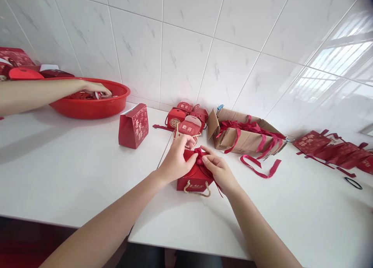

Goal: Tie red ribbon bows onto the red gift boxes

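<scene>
A small red gift box (190, 183) with gold lettering and a twisted rope handle (198, 193) stands on the white table in front of me. On its top sits a dark red ribbon (199, 156), gathered into a bow or knot. My left hand (181, 155) comes from the left, thumb against the ribbon and fingers curled above it. From the right, my right hand (217, 166) pinches the ribbon between thumb and fingers. One ribbon tail hangs down beside the box under my right hand.
Behind are several small red boxes (187, 127). A cardboard box (239, 142) of ribbons stands right of them, more red boxes (330, 149) far right. At left are a taller red box (133, 126) and a red basket (96, 108), with another person's hand (97, 88) in it.
</scene>
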Demonstrator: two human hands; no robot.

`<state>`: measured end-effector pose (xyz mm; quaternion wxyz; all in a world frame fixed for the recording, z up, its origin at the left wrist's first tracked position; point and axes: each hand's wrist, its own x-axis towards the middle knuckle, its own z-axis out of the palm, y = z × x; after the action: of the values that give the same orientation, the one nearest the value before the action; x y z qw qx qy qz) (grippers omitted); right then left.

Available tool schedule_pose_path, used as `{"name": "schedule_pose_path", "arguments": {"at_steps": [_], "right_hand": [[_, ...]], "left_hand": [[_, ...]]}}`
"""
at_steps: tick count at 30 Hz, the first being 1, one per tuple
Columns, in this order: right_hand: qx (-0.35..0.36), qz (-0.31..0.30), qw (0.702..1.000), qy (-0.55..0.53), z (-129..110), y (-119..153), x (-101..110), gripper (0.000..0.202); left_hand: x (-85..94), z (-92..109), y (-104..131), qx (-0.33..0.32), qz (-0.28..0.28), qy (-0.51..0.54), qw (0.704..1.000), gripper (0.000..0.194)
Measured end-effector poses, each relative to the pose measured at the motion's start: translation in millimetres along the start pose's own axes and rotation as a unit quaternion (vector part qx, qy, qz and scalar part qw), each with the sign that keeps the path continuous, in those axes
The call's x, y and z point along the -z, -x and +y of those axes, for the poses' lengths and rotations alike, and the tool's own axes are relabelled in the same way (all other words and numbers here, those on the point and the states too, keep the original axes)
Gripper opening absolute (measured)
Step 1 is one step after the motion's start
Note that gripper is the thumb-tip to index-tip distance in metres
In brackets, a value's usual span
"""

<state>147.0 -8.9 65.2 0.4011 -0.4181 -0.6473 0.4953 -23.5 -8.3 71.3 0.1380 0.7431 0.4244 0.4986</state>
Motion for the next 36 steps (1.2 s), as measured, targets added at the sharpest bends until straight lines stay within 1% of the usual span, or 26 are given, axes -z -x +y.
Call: {"name": "schedule_pose_path", "arguments": {"at_steps": [1, 4, 6, 9, 12, 15, 17, 20, 22, 24, 26, 29, 30, 31, 32, 34, 35, 36], "right_hand": [[-0.004, 0.004, 1.0, -0.006, -0.4, 0.1, -0.4, 0.038], [-0.005, 0.007, 1.0, -0.019, -0.8, 0.4, -0.6, 0.037], [-0.002, 0.008, 1.0, -0.019, -0.8, 0.7, -0.4, 0.037], [-0.008, 0.01, 1.0, -0.015, -2.9, 2.7, 0.5, 0.036], [-0.033, 0.012, 0.999, -0.003, -9.8, 6.3, 3.7, 0.037], [-0.058, 0.016, 0.997, 0.041, -17.6, 9.0, 11.4, 0.04], [-0.06, 0.017, 0.995, 0.071, -18.9, 8.5, 18.4, 0.037], [-0.022, 0.011, 0.992, 0.124, -12.4, 3.3, 28.0, 0.029], [0.017, -0.014, 0.99, 0.139, -6.2, -2.1, 31.6, 0.033], [0.037, -0.045, 0.99, 0.132, -3.4, -7.1, 32.5, 0.035], [0.036, -0.05, 0.987, 0.152, -7.6, -9.9, 32.3, 0.031], [0.044, -0.025, 0.965, 0.256, -27.3, -7.5, 34.7, 0.019], [0.044, -0.035, 0.955, 0.292, -36.2, -5.3, 37.2, 0.016], [0.036, -0.063, 0.944, 0.321, -45.4, -3.0, 40.5, 0.015], [0.02, -0.107, 0.932, 0.346, -54.1, -0.9, 44.4, 0.015], [-0.014, -0.205, 0.903, 0.377, -68.2, 0.7, 52.0, 0.024], [-0.021, -0.226, 0.895, 0.384, -72.4, -0.4, 54.6, 0.029], [-0.021, -0.226, 0.896, 0.383, -74.4, -3.1, 55.7, 0.034]], "left_hand": [[2.9, 1.9, 0.3, -0.012, -0.017, -0.018, 1.0, 0.017], [9.3, 7.2, 1.1, -0.026, -0.101, -0.054, 0.993, 0.006], [10.0, 8.4, 1.0, -0.018, -0.123, -0.056, 0.991, 0.007], [9.4, 6.6, -0.7, -0.008, -0.122, -0.042, 0.992, 0.01], [13.1, 4.8, -4.2, 0.004, -0.127, -0.042, 0.991, 0.011], [19.9, 4.9, -7.2, 0.02, -0.133, -0.041, 0.99, 0.011], [23.4, 5.2, -8.0, 0.025, -0.14, -0.031, 0.989, 0.011], [24.9, 4.6, -7.4, 0.015, -0.146, -0.027, 0.989, 0.012], [23.8, 3.2, -6.3, 0.0, -0.144, -0.037, 0.989, 0.012], [21.8, 1.3, -5.2, -0.011, -0.135, -0.044, 0.99, 0.012], [19.7, -0.9, -4.2, -0.012, -0.123, -0.039, 0.992, 0.012], [17.4, -3.5, -2.5, 0.001, -0.109, -0.021, 0.994, 0.012], [17.0, -4.0, -2.0, 0.006, -0.108, -0.018, 0.994, 0.011], [16.8, -4.2, -1.6, 0.011, -0.109, -0.017, 0.994, 0.01], [16.6, -4.2, -1.3, 0.016, -0.113, -0.016, 0.993, 0.01], [16.6, -3.6, -1.0, 0.024, -0.123, -0.011, 0.992, 0.008], [16.7, -3.1, -1.1, 0.026, -0.126, -0.008, 0.992, 0.008], [16.9, -2.6, -1.2, 0.026, -0.128, -0.005, 0.991, 0.008]]}}
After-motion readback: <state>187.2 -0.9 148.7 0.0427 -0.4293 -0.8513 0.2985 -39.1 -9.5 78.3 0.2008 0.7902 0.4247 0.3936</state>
